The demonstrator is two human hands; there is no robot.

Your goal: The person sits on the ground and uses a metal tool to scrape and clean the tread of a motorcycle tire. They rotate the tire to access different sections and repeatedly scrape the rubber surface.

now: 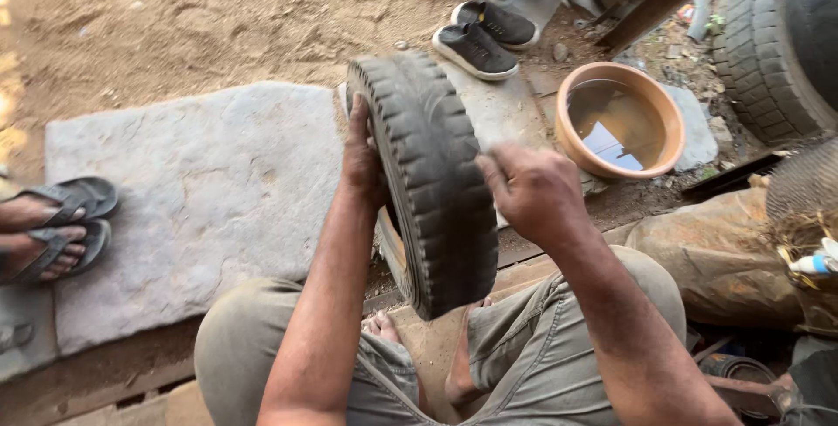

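Observation:
A small black rubber tyre with a blocky tread stands upright on edge between my knees. My left hand grips its left sidewall, fingers wrapped over the rim of the rubber. On the tyre's right side, my right hand presses against the tread and sidewall with fingers curled; it looks slightly blurred. My bare foot shows under the tyre's lower end.
A grey stone slab lies on the sandy ground to the left. An orange clay basin of water sits at right, near large tyres. Another person's sandalled feet are at the left edge; dark shoes lie beyond.

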